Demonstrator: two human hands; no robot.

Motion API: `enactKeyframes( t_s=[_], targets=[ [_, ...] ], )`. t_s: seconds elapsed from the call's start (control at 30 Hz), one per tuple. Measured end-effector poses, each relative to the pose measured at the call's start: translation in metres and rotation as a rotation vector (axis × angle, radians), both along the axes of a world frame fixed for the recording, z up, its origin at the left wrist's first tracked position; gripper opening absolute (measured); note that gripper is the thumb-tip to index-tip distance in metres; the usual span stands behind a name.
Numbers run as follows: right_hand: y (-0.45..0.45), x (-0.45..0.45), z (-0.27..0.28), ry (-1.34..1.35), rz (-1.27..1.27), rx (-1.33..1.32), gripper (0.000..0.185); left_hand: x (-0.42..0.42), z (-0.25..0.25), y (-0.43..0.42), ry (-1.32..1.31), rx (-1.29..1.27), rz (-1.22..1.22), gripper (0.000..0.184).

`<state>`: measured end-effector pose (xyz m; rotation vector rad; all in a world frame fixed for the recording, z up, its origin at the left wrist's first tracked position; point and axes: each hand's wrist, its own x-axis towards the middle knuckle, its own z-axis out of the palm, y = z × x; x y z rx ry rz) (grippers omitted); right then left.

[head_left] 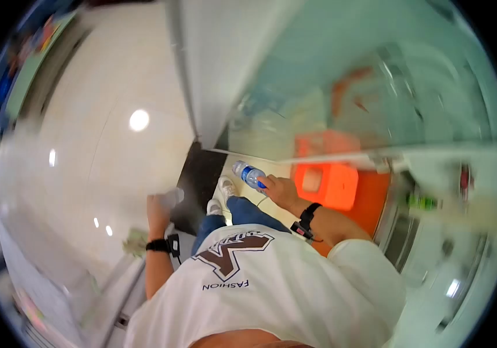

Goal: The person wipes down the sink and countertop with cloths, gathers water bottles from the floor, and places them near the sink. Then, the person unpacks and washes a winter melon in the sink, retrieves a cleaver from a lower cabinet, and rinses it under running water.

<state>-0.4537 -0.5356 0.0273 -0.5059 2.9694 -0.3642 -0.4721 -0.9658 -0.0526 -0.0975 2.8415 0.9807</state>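
My right hand [280, 190] is closed around a clear plastic water bottle [249, 173] with a blue label. The bottle lies tilted in the grip, its far end pointing up and left over the pale floor. At the left, my left hand [157, 210] is closed on a small translucent object [173, 198]; motion smears it, so I cannot tell its kind. Each wrist wears a black band with a small device. The two hands are well apart, on either side of my legs.
An orange plastic bin [331, 184] stands at the right beyond my right hand. A glass door or panel [295, 81] rises ahead, with a dark threshold [198, 182] near my feet. Shiny tiled floor [115, 75] stretches left. A green-labelled item [422, 202] sits far right.
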Motion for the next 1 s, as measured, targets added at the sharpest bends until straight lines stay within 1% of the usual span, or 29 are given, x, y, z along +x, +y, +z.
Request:
enactKeyframes(
  t_s=[0.03, 0.07, 0.1, 0.17, 0.2, 0.27, 0.3, 0.37, 0.4, 0.43, 0.5, 0.53, 0.57, 0.6, 0.63, 0.67, 0.73, 0.77, 0.8, 0.83, 0.87, 0.9, 0.97, 1.0],
  targets=[
    [0.013, 0.024, 0.003, -0.007, -0.045, 0.045, 0.036, -0.001, 0.005, 0.009, 0.032, -0.042, -0.122, 0.025],
    [0.020, 0.055, 0.006, -0.005, -0.136, 0.154, 0.036, 0.000, 0.009, 0.019, 0.006, 0.006, -0.166, 0.025],
    [0.026, 0.081, 0.019, -0.013, -0.222, 0.105, 0.035, 0.005, 0.015, 0.024, -0.015, 0.006, -0.277, 0.025],
    [0.031, 0.108, 0.052, -0.086, -0.383, 0.112, 0.034, -0.016, 0.024, 0.041, -0.007, -0.010, -0.333, 0.026],
    [0.041, 0.136, 0.055, -0.080, -0.438, 0.114, 0.034, -0.013, 0.034, 0.054, -0.046, 0.013, -0.330, 0.025],
    [0.055, 0.191, 0.057, -0.006, -0.616, -0.023, 0.036, -0.005, 0.048, 0.069, 0.001, 0.013, -0.417, 0.024],
    [0.058, 0.213, 0.066, 0.014, -0.647, -0.027, 0.036, -0.002, 0.053, 0.077, 0.035, 0.018, -0.462, 0.023],
    [0.062, 0.260, 0.081, -0.073, -0.913, -0.071, 0.040, 0.005, 0.059, 0.095, 0.023, -0.004, -0.519, 0.027],
    [0.061, 0.281, 0.082, 0.123, -0.939, -0.059, 0.039, 0.005, 0.067, 0.103, 0.010, -0.026, -0.560, 0.026],
    [0.062, 0.306, 0.085, 0.141, -0.970, -0.057, 0.039, 0.011, 0.074, 0.112, 0.001, -0.051, -0.598, 0.025],
    [0.074, 0.348, 0.089, 0.075, -1.185, -0.079, 0.039, 0.019, 0.086, 0.141, 0.007, -0.064, -0.664, 0.022],
    [0.078, 0.369, 0.092, 0.032, -1.291, -0.136, 0.040, 0.025, 0.089, 0.155, 0.034, -0.058, -0.712, 0.021],
    [0.085, 0.391, 0.093, 0.047, -1.314, -0.149, 0.040, 0.031, 0.093, 0.170, 0.062, -0.053, -0.761, 0.019],
    [0.080, 0.423, 0.083, 0.058, -1.373, -0.117, 0.040, 0.051, 0.083, 0.171, 0.108, -0.030, -0.762, 0.020],
    [0.089, 0.440, 0.082, 0.034, -1.452, -0.093, 0.039, 0.052, 0.084, 0.192, 0.115, -0.034, -0.789, 0.020],
    [0.095, 0.465, 0.081, 0.049, -1.471, -0.102, 0.039, 0.061, 0.087, 0.211, 0.100, -0.050, -0.817, 0.021],
    [0.113, 0.498, 0.087, -0.058, -1.601, -0.052, 0.037, 0.069, 0.090, 0.257, 0.056, -0.050, -0.853, 0.024],
    [0.120, 0.518, 0.088, -0.043, -1.615, -0.060, 0.037, 0.075, 0.091, 0.278, 0.071, -0.052, -0.867, 0.024],
    [0.128, 0.538, 0.092, -0.014, -1.657, -0.083, 0.037, 0.082, 0.091, 0.300, 0.111, -0.045, -0.919, 0.025],
    [0.128, 0.578, 0.094, 0.048, -1.677, -0.114, 0.037, 0.115, 0.101, 0.304, 0.181, -0.036, -0.949, 0.025],
    [0.135, 0.600, 0.094, 0.098, -1.672, -0.099, 0.038, 0.124, 0.105, 0.326, 0.219, -0.020, -1.012, 0.026],
    [0.145, 0.620, 0.100, 0.103, -1.693, -0.101, 0.038, 0.136, 0.113, 0.356, 0.224, -0.019, -1.033, 0.026],
    [0.161, 0.651, 0.110, 0.083, -1.711, -0.041, 0.039, 0.155, 0.130, 0.409, 0.119, -0.072, -1.034, 0.027],
    [0.171, 0.664, 0.117, 0.271, -1.641, 0.011, 0.039, 0.153, 0.122, 0.434, 0.099, -0.112, -1.051, 0.032]
  ],
)
